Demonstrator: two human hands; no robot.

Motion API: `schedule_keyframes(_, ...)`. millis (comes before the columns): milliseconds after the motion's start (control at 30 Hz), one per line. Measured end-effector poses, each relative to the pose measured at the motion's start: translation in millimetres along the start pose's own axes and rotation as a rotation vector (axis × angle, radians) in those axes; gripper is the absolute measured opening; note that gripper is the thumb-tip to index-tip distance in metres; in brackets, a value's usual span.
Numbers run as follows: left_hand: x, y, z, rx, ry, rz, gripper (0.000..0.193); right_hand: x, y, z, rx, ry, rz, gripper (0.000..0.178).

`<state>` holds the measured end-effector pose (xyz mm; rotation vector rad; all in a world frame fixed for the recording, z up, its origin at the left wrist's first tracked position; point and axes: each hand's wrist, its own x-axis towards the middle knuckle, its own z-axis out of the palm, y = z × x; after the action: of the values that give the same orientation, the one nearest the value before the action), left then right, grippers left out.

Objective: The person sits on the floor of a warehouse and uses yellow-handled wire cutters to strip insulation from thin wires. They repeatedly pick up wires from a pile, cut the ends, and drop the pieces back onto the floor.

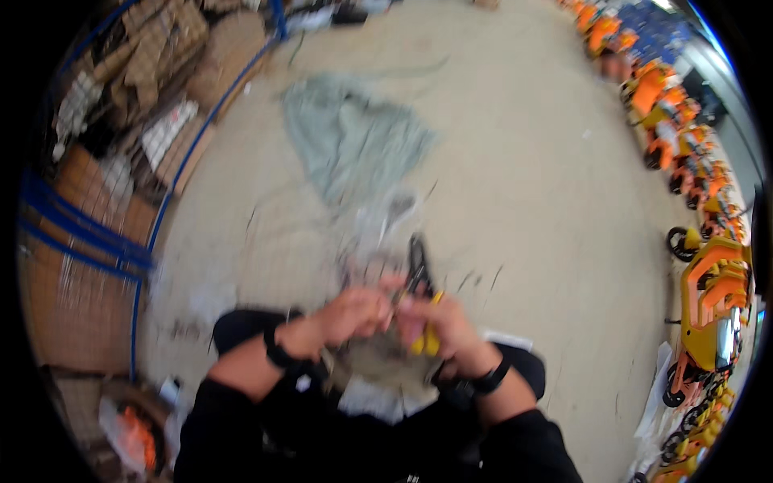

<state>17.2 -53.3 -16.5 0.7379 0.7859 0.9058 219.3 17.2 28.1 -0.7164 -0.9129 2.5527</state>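
Observation:
Close together in front of my lap, my two hands are blurred by motion. My right hand (440,324) is closed on a pair of yellow-handled pliers (418,266), whose long black head points away from me. The exact kind of pliers is too blurred to tell. My left hand (360,311) is closed beside it, fingers pinched near the right fingertips; whatever they hold is too small to make out. Just past my hands, a clear plastic bag (393,216) lies on the floor with something dark in it.
A grey-green cloth or sack (350,137) lies crumpled farther off on the pale floor (555,201). Blue-framed mesh cages (149,233) holding cardboard (153,64) stand along the left. Rows of orange-and-yellow wheeled ride-on toys (713,290) line the right side.

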Motion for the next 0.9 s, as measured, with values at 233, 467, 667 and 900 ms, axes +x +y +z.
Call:
schedule_keyframes(233,5.6,15.8,13.5,-0.124,-0.012,-0.119,0.020,-3.1,1.8,-1.3,0.143,0.008,-0.039,0.047)
schedule_keyframes(467,4.6,14.1,4.5,-0.061,-0.075,-0.082,0.019,-5.9,-8.5,-14.7,0.124,-0.020,-0.137,0.054)
schedule_keyframes(667,6.9,10.7,2.7,0.132,-0.058,-0.026,0.021,-5.3,-9.6,-19.8,0.115,-0.013,-0.112,0.055)
schedule_keyframes(900,20.6,6.4,7.5,0.798,0.162,0.577,0.028,-3.5,-8.9,-16.9,0.059,0.002,-0.052,0.052)
